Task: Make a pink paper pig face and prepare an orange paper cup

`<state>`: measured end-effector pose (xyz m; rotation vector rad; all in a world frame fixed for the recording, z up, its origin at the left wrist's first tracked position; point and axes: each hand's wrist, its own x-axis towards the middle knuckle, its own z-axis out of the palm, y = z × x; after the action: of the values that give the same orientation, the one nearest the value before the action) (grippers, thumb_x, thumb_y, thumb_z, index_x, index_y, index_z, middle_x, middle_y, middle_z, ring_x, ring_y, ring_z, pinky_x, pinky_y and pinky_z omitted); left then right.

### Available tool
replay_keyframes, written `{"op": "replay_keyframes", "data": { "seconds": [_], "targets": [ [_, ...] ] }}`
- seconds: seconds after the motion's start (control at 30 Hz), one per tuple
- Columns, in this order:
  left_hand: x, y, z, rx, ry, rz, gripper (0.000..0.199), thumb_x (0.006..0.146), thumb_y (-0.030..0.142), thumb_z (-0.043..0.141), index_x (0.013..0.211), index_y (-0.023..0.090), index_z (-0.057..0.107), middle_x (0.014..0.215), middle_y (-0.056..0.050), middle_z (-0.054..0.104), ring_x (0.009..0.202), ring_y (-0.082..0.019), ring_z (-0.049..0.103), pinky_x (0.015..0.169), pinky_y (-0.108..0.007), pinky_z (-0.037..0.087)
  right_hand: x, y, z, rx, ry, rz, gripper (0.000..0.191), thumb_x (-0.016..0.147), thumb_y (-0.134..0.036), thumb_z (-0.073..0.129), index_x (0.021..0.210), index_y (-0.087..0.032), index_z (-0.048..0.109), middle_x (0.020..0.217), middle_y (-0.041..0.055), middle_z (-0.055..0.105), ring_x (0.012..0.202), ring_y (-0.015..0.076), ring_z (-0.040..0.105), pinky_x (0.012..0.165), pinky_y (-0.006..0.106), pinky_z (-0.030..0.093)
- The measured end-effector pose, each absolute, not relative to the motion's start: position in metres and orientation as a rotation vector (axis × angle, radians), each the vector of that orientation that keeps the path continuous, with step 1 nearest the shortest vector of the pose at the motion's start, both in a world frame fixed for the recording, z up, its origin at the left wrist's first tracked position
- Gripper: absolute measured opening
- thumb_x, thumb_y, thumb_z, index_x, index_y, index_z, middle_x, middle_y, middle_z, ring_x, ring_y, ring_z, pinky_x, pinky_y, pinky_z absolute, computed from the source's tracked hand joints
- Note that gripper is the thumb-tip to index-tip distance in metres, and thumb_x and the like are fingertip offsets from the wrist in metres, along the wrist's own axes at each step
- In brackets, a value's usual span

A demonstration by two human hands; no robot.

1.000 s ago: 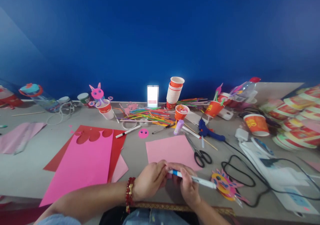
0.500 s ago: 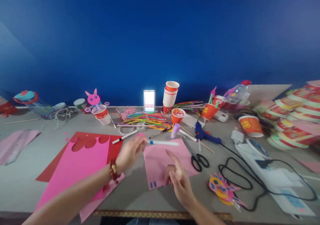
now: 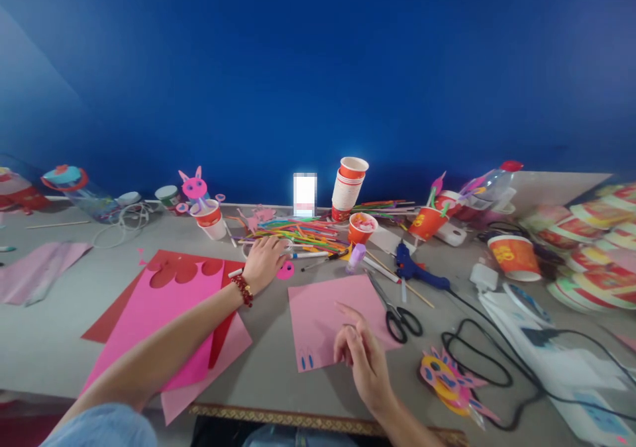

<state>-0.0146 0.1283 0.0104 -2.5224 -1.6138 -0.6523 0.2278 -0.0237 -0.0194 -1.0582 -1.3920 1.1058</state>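
Observation:
My left hand, a beaded bracelet at its wrist, reaches palm down to the near edge of the pipe cleaner pile. A blue-and-white marker lies just right of its fingers; what is under them is hidden. My right hand hovers at the lower right of the light pink sheet, index finger stretched out and the others curled. Nothing shows in it. Two small blue ovals are drawn at that sheet's lower left corner. A pink round face cutout sits beside my left hand.
Black-handled scissors lie at the sheet's right edge. Behind them are a blue glue gun and a purple glue stick. Bright pink paper covers red sheets at left. Cords, a power strip and stacked cups fill the right.
My left hand has moved back and left from the sheet, and the blue-and-white marker it held now lies by the pile. My right hand stays in nearly the same pose; the view has shifted slightly.

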Motion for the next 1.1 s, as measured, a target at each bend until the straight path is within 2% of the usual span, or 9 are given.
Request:
{"op": "replay_keyframes", "data": {
  "seconds": [0.07, 0.27, 0.33, 0.47, 0.53, 0.7, 0.83, 0.97, 1.1],
  "targets": [
    [-0.015, 0.121, 0.015, -2.547, -1.595, -0.643, 0.03, 0.094, 0.031, 0.051, 0.121, 0.019, 0.059, 0.115, -0.012, 0.062, 0.108, -0.028, 0.054, 0.092, -0.041, 0.041, 0.228, -0.023, -0.018, -1.075, -1.398, 1.117, 0.04, 0.102, -0.041, 0.036, 0.13, -0.016, 0.048, 0.059, -0.0036, 0.055, 0.05, 0.0123, 0.043, 0.05, 0.023, 0.036],
    [-0.007, 0.073, 0.023, -2.975, -1.294, -0.538, 0.021, 0.096, 0.025, 0.045, 0.104, 0.021, 0.064, 0.111, -0.007, 0.065, 0.105, -0.022, 0.057, 0.096, -0.037, 0.041, 0.23, -0.02, -0.013, -1.165, -1.518, 1.107, 0.029, 0.099, -0.038, 0.045, 0.11, -0.018, 0.063, 0.069, 0.0006, 0.058, 0.059, 0.0142, 0.053, 0.054, 0.024, 0.041],
    [-0.001, 0.057, 0.021, -3.06, -1.286, -0.479, 0.02, 0.096, 0.026, 0.047, 0.107, 0.02, 0.063, 0.114, -0.007, 0.065, 0.107, -0.023, 0.056, 0.097, -0.038, 0.041, 0.23, -0.021, -0.012, -1.173, -1.568, 1.057, 0.026, 0.099, -0.036, 0.046, 0.105, -0.019, 0.065, 0.072, 0.0018, 0.06, 0.063, 0.0155, 0.056, 0.057, 0.024, 0.043],
    [0.009, 0.039, 0.017, -3.0, -1.444, -0.323, 0.044, 0.089, 0.04, 0.06, 0.126, 0.018, 0.053, 0.127, -0.011, 0.058, 0.115, -0.029, 0.052, 0.099, -0.044, 0.041, 0.23, -0.024, -0.004, -1.146, -1.671, 0.919, 0.022, 0.098, -0.028, 0.046, 0.104, -0.021, 0.066, 0.075, 0.0031, 0.065, 0.068, 0.0168, 0.061, 0.062, 0.025, 0.046],
    [0.012, 0.038, 0.015, -2.928, -1.539, -0.275, 0.052, 0.086, 0.042, 0.064, 0.129, 0.017, 0.05, 0.128, -0.012, 0.057, 0.115, -0.03, 0.051, 0.098, -0.046, 0.041, 0.236, -0.023, 0.005, -1.12, -1.77, 0.791, 0.022, 0.098, -0.024, 0.045, 0.104, -0.021, 0.065, 0.079, 0.0041, 0.067, 0.072, 0.0176, 0.062, 0.065, 0.026, 0.048],
    [0.014, 0.05, 0.012, -2.886, -1.607, -0.255, 0.037, 0.087, 0.041, 0.061, 0.116, 0.018, 0.057, 0.116, -0.011, 0.059, 0.11, -0.03, 0.053, 0.095, -0.044, 0.043, 0.291, -0.013, 0.02, -1.387, -1.968, 0.176, 0.017, 0.095, -0.024, 0.048, 0.102, -0.02, 0.062, 0.097, 0.009, 0.069, 0.092, 0.0242, 0.065, 0.081, 0.034, 0.049],
    [0.013, 0.06, 0.009, -2.934, -1.658, -0.376, 0.031, 0.083, 0.04, 0.065, 0.105, 0.019, 0.056, 0.109, -0.009, 0.059, 0.106, -0.029, 0.053, 0.091, -0.044, 0.044, 0.343, -0.008, 0.008, -1.731, -2.108, -0.17, 0.018, 0.093, -0.029, 0.047, 0.1, -0.018, 0.06, 0.097, 0.0106, 0.068, 0.084, 0.0279, 0.066, 0.072, 0.038, 0.051],
    [0.015, 0.065, 0.011, -2.988, -1.685, -0.473, 0.018, 0.081, 0.029, 0.064, 0.092, 0.02, 0.053, 0.101, -0.006, 0.059, 0.099, -0.026, 0.054, 0.088, -0.041, 0.044, 0.359, -0.006, -0.001, -1.845, -2.23, -0.259, 0.012, 0.089, -0.028, 0.05, 0.092, -0.02, 0.058, 0.092, 0.0089, 0.068, 0.079, 0.0264, 0.068, 0.066, 0.035, 0.05],
    [0.016, 0.062, 0.011, -3.023, -1.754, -0.534, 0.01, 0.081, 0.017, 0.055, 0.09, 0.02, 0.052, 0.095, -0.006, 0.062, 0.094, -0.025, 0.056, 0.084, -0.039, 0.044, 0.354, 0.0, 0.004, -1.929, -2.25, -0.214, 0.007, 0.084, -0.028, 0.056, 0.084, -0.021, 0.057, 0.086, 0.0062, 0.07, 0.077, 0.0251, 0.069, 0.061, 0.031, 0.048]
  ]
}}
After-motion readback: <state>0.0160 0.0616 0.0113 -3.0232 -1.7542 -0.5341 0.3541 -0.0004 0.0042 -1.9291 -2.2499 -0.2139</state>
